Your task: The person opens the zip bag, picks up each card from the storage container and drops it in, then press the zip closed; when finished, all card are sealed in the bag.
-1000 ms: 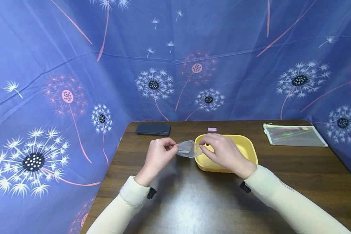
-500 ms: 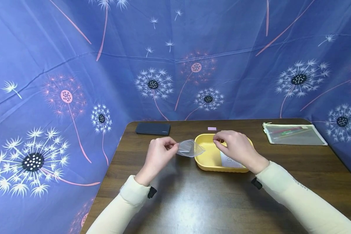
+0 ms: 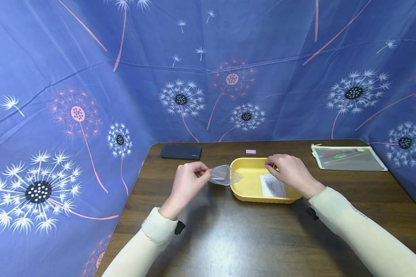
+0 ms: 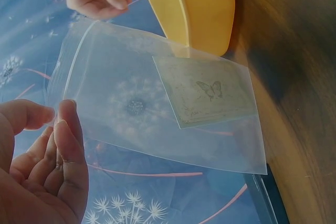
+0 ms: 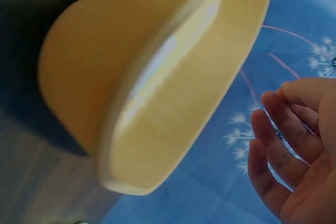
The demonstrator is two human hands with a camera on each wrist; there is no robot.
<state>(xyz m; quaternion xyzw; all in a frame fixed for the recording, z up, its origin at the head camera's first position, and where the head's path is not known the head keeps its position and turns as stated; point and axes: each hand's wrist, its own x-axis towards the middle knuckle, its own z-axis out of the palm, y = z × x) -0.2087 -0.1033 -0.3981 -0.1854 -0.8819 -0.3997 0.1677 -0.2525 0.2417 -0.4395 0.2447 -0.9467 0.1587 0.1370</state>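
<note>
My left hand (image 3: 208, 174) pinches one edge of a small clear plastic bag (image 3: 226, 175) and holds it in the air just left of a yellow tray (image 3: 243, 196). In the left wrist view the bag (image 4: 131, 108) holds a pale card with a butterfly print (image 4: 207, 93). My right hand (image 3: 271, 166) hovers over the right half of the tray with its fingers loosely curled. The right wrist view shows that hand (image 5: 273, 129) with nothing in it, beside the tray (image 5: 157, 103). A white card (image 3: 272, 186) lies inside the tray.
On the dark wooden table, a dark flat case (image 3: 181, 152) lies at the back left and a small pink piece (image 3: 251, 151) behind the tray. A clear zip pouch with pens (image 3: 348, 158) lies at the back right. Blue dandelion cloth (image 3: 90, 96) walls in the table.
My right hand has let go of the bag's edge and moved right, over the tray. The white card in the tray has come into view. The left hand has kept the bag still.
</note>
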